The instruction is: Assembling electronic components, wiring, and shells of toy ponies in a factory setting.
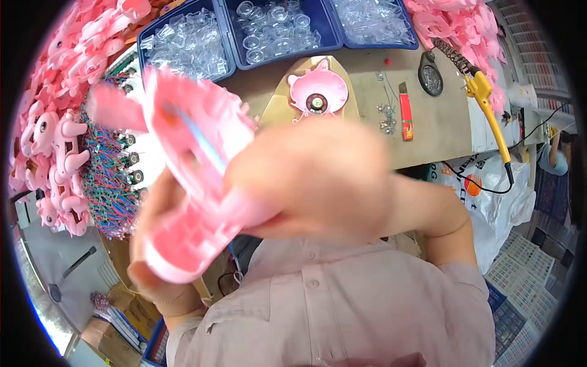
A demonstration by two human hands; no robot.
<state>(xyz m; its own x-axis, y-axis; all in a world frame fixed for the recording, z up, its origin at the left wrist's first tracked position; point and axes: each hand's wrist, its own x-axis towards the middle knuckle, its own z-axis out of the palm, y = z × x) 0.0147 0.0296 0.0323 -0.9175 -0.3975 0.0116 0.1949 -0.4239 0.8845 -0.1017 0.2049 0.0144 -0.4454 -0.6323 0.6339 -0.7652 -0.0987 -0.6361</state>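
Pink plastic toy-animal shell between left hand and right hand, both gripping it; blue bins beyond shell, yellow soldering iron right of it.

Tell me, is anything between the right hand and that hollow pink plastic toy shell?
Nothing visible: the bare right hand directly holds the hollow pink plastic toy shell, though blur hides exact finger placement.

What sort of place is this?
Probably a small toy assembly workshop: pink toy parts lie piled up, blue bins hold clear plastic pieces, and what looks like a soldering iron is at the bench.
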